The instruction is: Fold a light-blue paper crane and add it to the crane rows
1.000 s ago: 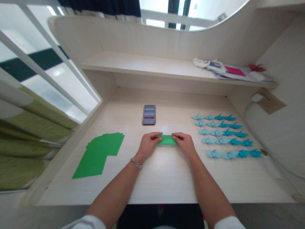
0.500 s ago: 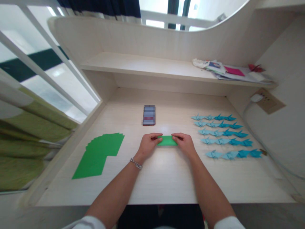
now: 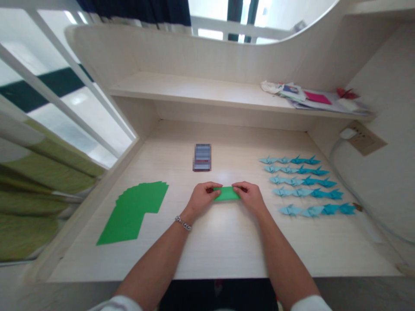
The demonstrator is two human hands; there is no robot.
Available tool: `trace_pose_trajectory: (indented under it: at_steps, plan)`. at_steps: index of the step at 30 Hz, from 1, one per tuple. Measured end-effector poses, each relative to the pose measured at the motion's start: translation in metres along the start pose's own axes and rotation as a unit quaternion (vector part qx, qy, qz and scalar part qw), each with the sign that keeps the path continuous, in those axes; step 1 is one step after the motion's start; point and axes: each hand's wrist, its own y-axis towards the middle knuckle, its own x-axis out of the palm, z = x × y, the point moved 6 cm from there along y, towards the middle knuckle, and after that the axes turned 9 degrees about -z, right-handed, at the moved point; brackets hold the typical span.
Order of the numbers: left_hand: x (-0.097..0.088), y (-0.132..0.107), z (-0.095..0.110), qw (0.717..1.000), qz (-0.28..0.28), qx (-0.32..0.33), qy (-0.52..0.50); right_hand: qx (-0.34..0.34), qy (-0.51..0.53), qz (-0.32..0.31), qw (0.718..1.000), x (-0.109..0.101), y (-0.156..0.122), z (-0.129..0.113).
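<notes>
A folded green paper strip (image 3: 227,194) lies on the pale wooden desk (image 3: 220,242) in front of me. My left hand (image 3: 202,198) pinches its left end, fingers curled over the fold. Its right end is gripped the same way by my right hand (image 3: 248,198). A silver bracelet sits on my left wrist. A fanned stack of green paper sheets (image 3: 134,211) lies to the left of my hands. Rows of several blue paper cranes (image 3: 304,185) are laid out to the right.
A phone (image 3: 202,157) lies flat beyond my hands. The shelf (image 3: 194,90) above the desk carries a pile of papers (image 3: 311,98) and a red paper figure (image 3: 346,92) at its right end. A wall socket (image 3: 361,136) with a white cable is at the right.
My hands have drawn slightly closer together on the green strip, which looks a little narrower and tilted. The view shifted down a touch.
</notes>
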Motion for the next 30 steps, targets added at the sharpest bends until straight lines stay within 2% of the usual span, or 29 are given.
trace_pose_trajectory:
  at_steps: [6,13,18,24,30]
  plan:
    - [0.005,-0.003,0.014,0.998,-0.023,0.009,0.054,-0.031,-0.034,-0.039,0.998,0.009,-0.002,-0.014]
    - [0.006,-0.004,0.014,0.999,-0.021,-0.005,0.037,0.039,0.083,0.023,0.996,0.01,0.002,0.001]
    - [0.011,-0.005,0.019,0.998,-0.052,0.0,0.028,0.024,0.073,0.012,0.997,0.014,0.001,-0.003]
    - [0.009,-0.005,0.009,1.0,-0.007,-0.009,-0.001,0.057,0.173,0.029,0.983,0.018,0.002,0.005]
    - [0.009,-0.003,0.01,1.0,-0.027,-0.007,-0.011,0.064,0.143,0.03,0.987,0.017,0.002,0.01]
